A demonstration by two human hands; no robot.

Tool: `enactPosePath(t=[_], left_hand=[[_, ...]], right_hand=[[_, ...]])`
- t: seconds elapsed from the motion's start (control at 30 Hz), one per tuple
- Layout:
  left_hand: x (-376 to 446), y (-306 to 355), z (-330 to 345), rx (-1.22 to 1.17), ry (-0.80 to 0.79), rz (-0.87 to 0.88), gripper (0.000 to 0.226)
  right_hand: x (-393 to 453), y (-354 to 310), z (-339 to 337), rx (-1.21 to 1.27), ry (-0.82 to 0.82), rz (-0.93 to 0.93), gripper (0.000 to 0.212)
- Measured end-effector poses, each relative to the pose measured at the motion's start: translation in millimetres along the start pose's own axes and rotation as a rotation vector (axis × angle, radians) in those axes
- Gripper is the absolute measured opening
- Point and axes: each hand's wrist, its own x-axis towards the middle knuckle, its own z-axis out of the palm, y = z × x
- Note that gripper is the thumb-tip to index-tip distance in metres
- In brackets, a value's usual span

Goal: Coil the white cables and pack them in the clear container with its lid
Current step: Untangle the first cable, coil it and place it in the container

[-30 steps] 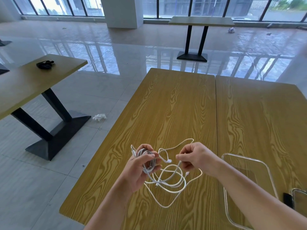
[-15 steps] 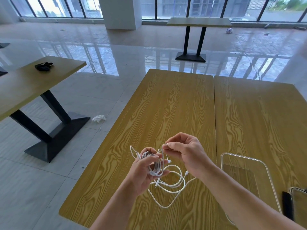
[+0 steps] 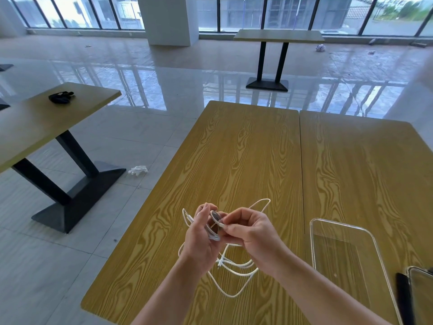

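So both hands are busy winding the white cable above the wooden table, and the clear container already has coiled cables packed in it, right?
Not quite. The head view shows the clear container holding no cables; it sits on the wooden table beside the hands. The rest stands: the left hand holds the coiled part of the white cable and the right hand pinches a strand.

The right hand point(image 3: 251, 233) has brought white cable point(image 3: 234, 270) against the left hand point(image 3: 201, 238).
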Motion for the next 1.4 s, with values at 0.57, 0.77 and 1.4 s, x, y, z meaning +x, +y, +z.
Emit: enactPosePath(t=[0.57,0.77,1.4], left_hand=[[-2.2,-1.1,20.9,0.187,-0.028,0.266,0.016],[0.3,-0.8,16.0,-0.017,-0.047,0.093,0.058],[-6.1,1.4,13.9,0.006,-0.045,-0.105,0.061]], right_hand=[[-8.0,2.5,15.0,0.416,0.087,0.305,0.041],[-6.8,8.8,13.9,0.354,0.151,0.264,0.047],[-7.5,-0.2,2.8,-0.137,0.147,0.105,0.035]])
